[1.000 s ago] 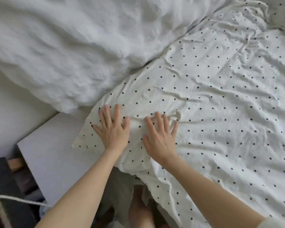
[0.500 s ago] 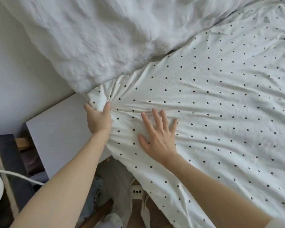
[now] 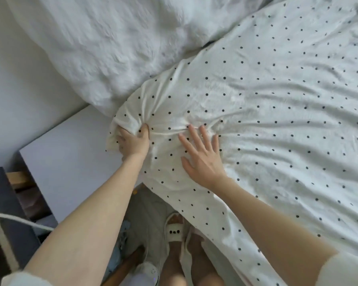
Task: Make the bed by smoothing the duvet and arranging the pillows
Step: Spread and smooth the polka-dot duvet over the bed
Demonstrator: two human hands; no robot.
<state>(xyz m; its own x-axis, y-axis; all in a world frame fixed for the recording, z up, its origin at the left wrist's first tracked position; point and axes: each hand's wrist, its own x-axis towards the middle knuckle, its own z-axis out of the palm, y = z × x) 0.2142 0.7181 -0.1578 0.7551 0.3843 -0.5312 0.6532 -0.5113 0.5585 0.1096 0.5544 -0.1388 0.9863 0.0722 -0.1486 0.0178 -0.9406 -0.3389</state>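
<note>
At the bed's corner, the left hand (image 3: 132,141) gripped the soft, light, white black-dotted duvet (image 3: 277,112); the right hand (image 3: 203,159) pressed flat; corners suited gripping.

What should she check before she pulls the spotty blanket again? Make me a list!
1. Left hand grips the corner of the white black-dotted duvet: ok.
2. Right hand lies flat on the duvet, fingers spread: ok.
3. Duvet smooth: not ok; creases fan out from the gripped corner.
4. Plain white crinkled pillow arranged: cannot tell; only part shows.
5. Duvet top edge meets the pillow: ok near the corner; farther along, a dark gap shows.
6. Duvet's far side hangs evenly: cannot tell; out of view.
</note>
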